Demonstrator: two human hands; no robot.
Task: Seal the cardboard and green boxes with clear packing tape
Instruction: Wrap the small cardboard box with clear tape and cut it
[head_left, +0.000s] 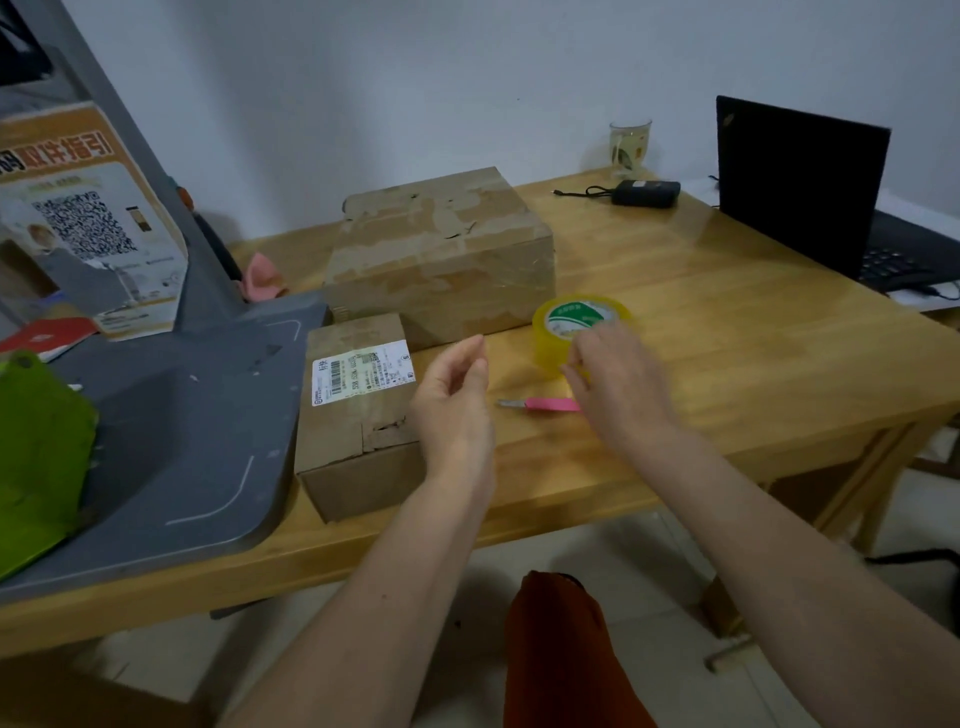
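A small cardboard box (358, 415) with a white shipping label sits near the table's front edge; its top flap is torn. Behind it stands a larger, worn cardboard box (441, 254). A green box (41, 457) lies at the far left on a grey platform. The roll of clear yellowish tape (576, 332) stands on the table to the right of the boxes. My right hand (618, 384) is at the roll's near side, with fingers over its rim and the thumb against its wall. My left hand (457, 400) hovers beside the small box, fingers loosely curled and holding nothing.
A pink box cutter (540, 404) lies between my hands on the wooden table (727, 364). A grey platform (182, 415) with a poster stand fills the left side. A laptop (800, 187), a black adapter (645, 192) and a glass (629, 145) stand at the back right.
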